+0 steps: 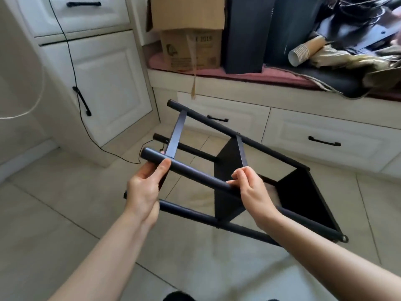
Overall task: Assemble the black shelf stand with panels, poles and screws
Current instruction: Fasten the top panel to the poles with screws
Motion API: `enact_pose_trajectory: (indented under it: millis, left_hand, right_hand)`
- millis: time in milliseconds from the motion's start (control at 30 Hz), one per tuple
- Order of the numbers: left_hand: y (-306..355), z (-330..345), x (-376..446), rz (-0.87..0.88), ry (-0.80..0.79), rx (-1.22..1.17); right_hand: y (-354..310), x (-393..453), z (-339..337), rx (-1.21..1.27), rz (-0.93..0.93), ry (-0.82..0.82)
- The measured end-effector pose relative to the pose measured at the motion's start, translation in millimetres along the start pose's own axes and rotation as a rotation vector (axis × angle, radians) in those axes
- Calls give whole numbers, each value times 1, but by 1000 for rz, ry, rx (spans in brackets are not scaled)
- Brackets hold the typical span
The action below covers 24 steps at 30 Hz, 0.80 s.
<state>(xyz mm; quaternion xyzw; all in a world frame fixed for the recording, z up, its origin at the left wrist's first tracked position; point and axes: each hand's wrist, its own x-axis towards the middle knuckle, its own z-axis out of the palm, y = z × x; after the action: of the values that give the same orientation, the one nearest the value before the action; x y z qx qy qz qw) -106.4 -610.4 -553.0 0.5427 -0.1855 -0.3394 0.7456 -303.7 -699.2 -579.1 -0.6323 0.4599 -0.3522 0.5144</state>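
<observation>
Two hands hold the stand on its side above the floor. The left hand wraps the near pole towards its free end; the right hand curls over the same pole farther along, by the middle panel. With only one pole gripped, the frame could swing or twist (loose screws would let a panel slip). Behind, a box sits on the bench.

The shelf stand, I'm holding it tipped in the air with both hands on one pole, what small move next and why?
Probably lower the stand onto the floor upright. Both the left hand and right hand grip the same pole, and the frame hangs tilted, so neither hand is free for screws.
</observation>
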Motion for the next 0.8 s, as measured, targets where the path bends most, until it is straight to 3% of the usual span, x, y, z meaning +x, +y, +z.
enact_pose_trajectory:
  millis: [200, 433, 800]
  left_hand:
    - [-63, -38, -15, -144, 49, -96]
    - [-132, -60, -35, -303, 63, -161]
    - [-178, -87, -70, -382, 81, -184]
  right_hand:
    - [43, -9, 6, -71, 14, -21]
    - [84, -10, -8, -150, 155, -86]
    - [119, -33, -15, -200, 232, -97]
